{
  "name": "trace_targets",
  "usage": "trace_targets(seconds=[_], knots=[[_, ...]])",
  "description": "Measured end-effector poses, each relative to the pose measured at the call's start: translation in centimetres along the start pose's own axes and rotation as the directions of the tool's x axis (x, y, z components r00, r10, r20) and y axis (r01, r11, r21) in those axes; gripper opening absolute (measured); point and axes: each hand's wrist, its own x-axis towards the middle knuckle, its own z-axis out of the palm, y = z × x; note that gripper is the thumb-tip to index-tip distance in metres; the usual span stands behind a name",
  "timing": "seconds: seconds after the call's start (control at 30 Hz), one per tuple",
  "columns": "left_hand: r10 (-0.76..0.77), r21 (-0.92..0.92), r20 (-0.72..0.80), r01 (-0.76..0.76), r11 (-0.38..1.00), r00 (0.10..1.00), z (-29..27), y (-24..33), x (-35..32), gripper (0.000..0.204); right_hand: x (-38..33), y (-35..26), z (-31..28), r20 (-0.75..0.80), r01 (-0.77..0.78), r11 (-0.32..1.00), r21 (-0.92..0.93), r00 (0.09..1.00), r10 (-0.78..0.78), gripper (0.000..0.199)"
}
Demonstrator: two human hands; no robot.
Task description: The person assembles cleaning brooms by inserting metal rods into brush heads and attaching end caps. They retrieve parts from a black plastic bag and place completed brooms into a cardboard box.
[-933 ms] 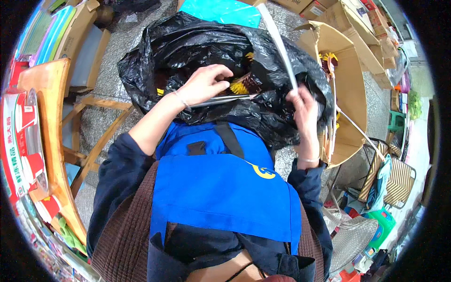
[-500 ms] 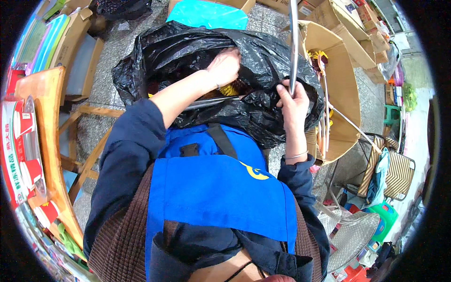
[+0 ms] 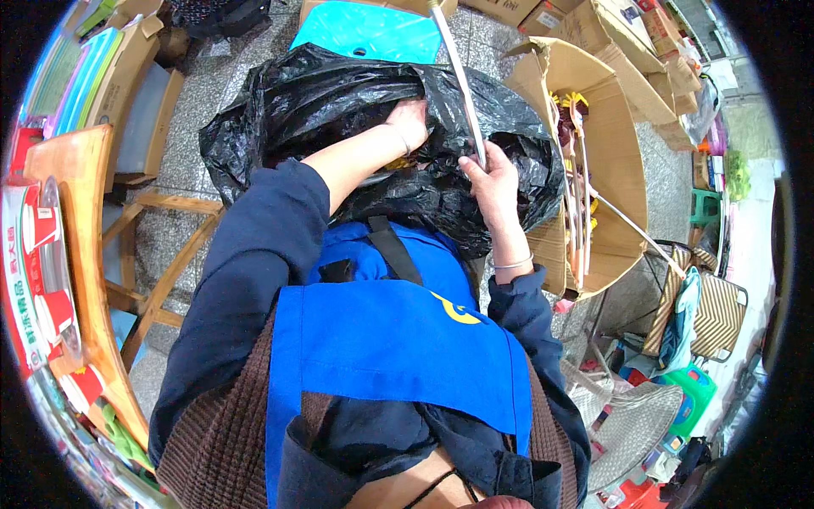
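A large crumpled black plastic bag (image 3: 331,81) lies open in front of me. My left hand (image 3: 409,123) reaches into its mouth; the fingers are hidden by the plastic, so I cannot see what they touch. Below the wrist, a bit of yellow shows inside the bag. At the bag's right side, my right hand (image 3: 494,182) is closed round the lower end of a thin silvery pole (image 3: 460,81). The pole slants up and to the left, over the bag, and black plastic bunches beside the fingers.
An open cardboard box (image 3: 623,187) on the right holds several long sticks with yellow and dark red tops. A turquoise plastic piece (image 3: 369,32) lies beyond the bag. On the left stand a wooden bench (image 3: 80,246) and a wooden frame (image 3: 161,293). A striped folding chair (image 3: 721,314) stands far right.
My right hand has moved left with the pole, whose upper end has swung to the left over the bag. My left hand has sunk further behind the plastic, and less yellow shows.
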Motion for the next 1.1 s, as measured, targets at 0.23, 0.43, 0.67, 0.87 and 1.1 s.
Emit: trace_targets(seconds=[0.23, 0.43, 0.67, 0.87, 1.1], knots=[[0.146, 0.292, 0.136, -0.180, 0.939, 0.980, -0.7, 0.3, -0.4, 0.015, -0.7, 2.4, -0.3, -0.113, -0.111, 0.970, -0.217, 0.990, 0.088, 0.024], [0.319, 0.385, -0.067, -0.271, 0.882, 0.945, 2.4, -1.0, -0.2, 0.024, -0.5, 1.8, -2.2, -0.282, 0.149, 0.808, -0.570, 0.888, -0.362, 0.038], [0.236, 0.566, 0.191, -0.303, 0.767, 0.953, 2.7, 0.2, 0.9, 0.026, -0.3, 4.5, -2.8, -0.332, -0.158, 0.725, -0.670, 0.938, -0.103, 0.067], [0.167, 0.673, 0.309, -0.340, 0.657, 0.936, 3.0, 1.2, 1.7, 0.020, -0.9, 5.6, -3.1, -0.219, -0.137, 0.730, -0.669, 0.975, -0.018, 0.040], [0.310, 0.682, 0.325, -0.448, 0.578, 0.894, 3.0, 0.9, 0.9, 0.047, -1.7, -1.4, -3.1, -0.153, -0.102, 0.981, 0.166, 0.980, 0.128, 0.006]])
